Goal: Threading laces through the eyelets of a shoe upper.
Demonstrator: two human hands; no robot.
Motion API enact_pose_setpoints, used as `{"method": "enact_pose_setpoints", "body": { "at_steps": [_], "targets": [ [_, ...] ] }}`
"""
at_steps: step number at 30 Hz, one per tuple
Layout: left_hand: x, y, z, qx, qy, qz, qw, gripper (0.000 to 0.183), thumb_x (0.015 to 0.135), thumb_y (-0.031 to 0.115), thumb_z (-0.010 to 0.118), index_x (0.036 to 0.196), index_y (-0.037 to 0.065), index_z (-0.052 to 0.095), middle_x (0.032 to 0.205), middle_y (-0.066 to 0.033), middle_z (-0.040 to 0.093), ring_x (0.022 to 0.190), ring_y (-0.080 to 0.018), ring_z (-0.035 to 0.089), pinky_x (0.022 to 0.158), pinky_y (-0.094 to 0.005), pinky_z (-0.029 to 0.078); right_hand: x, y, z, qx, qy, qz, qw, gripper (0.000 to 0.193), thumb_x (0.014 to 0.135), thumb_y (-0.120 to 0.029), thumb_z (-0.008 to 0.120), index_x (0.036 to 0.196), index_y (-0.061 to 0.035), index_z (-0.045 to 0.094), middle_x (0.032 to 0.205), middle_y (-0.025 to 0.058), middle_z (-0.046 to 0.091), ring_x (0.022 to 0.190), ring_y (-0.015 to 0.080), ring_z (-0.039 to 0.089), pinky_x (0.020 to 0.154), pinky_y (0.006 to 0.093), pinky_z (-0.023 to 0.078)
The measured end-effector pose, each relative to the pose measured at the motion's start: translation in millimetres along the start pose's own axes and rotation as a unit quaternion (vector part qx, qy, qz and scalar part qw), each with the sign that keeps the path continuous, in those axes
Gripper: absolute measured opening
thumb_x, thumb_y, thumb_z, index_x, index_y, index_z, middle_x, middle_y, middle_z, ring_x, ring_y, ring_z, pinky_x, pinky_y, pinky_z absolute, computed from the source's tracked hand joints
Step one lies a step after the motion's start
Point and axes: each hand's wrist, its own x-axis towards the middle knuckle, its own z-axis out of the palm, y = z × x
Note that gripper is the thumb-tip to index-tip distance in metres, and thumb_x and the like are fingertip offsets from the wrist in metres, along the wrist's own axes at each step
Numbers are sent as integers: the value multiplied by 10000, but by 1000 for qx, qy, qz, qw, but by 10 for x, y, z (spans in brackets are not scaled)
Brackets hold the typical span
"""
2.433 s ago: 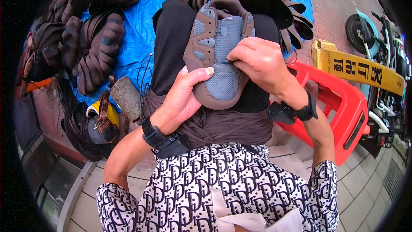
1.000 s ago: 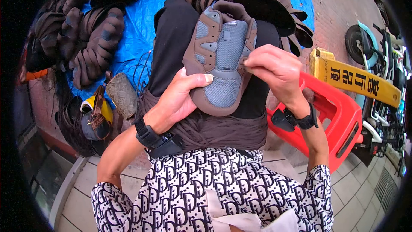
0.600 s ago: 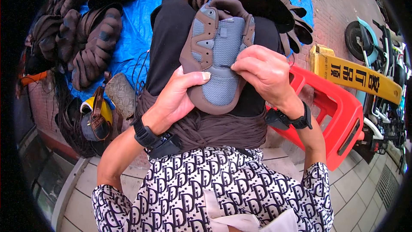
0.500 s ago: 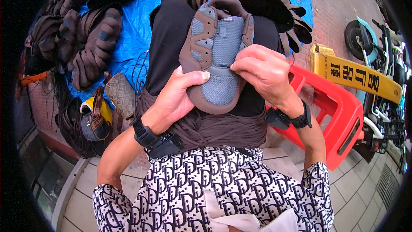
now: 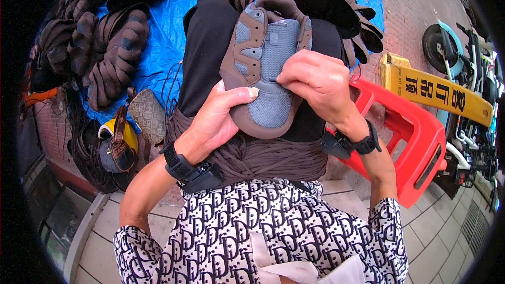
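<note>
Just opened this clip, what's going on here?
A seated person's left hand grips a brown shoe upper with blue-grey mesh panels near the toe, thumb on top. The right hand has its fingertips pinched together at the base of the tongue; whether they hold anything is hidden. No lace shows in the left row of eyelets. Thin dark brown cords lie bundled across the person's lap.

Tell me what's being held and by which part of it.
A shoe: the left grip has the left side of its toe, thumb on top. The right grip pinches near the base of the tongue; whether it holds anything is unclear.
</note>
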Motion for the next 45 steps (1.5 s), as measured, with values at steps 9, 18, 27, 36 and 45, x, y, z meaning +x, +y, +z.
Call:
{"method": "enact_pose_setpoints", "body": {
  "at_steps": [9, 18, 27, 36, 45],
  "targets": [
    [-12, 3, 25, 19, -17, 24, 999, 424, 774, -14, 487, 1185, -16, 384, 1115, -110, 518, 1014, -180, 524, 906, -335, 416, -51, -13, 84, -14, 56, -20, 998, 103, 588, -11, 625, 668, -54, 577, 654, 54, 558, 605, 210, 570, 533, 297, 465],
    [5, -40, -37, 14, -13, 15, 1000, 452, 778, -4, 501, 1211, -17, 371, 1143, -118, 508, 1032, -199, 517, 927, -352, 403, 4, -47, 25, -65, -7, -7, 998, 123, 593, -10, 617, 700, -58, 580, 672, 56, 569, 616, 218, 573, 536, 308, 466],
    [10, -39, -21, 1, -12, 11, 1000, 421, 773, -9, 511, 1180, -9, 401, 1121, -106, 519, 1017, -191, 523, 913, -340, 411, 122, -179, 35, -137, -92, -21, 986, 200, 566, -9, 658, 753, -46, 595, 686, 74, 576, 665, 226, 587, 586, 304, 481],
    [-16, -47, -54, -6, -10, 24, 1000, 382, 767, -35, 506, 1139, -11, 420, 1064, -103, 535, 963, -187, 551, 855, -341, 454, 241, -93, 84, -85, -137, -14, 987, 154, 554, -19, 645, 689, -41, 574, 636, 65, 558, 617, 226, 572, 540, 307, 462],
    [-71, 130, 9, 156, 36, -21, 987, 246, 803, 81, 547, 1023, -17, 497, 948, -70, 571, 838, -147, 577, 682, -277, 497, 837, -309, 277, 123, -30, -47, 991, 106, 589, -11, 620, 690, -39, 601, 625, 52, 579, 562, 153, 563, 511, 259, 453]
  ]
}}
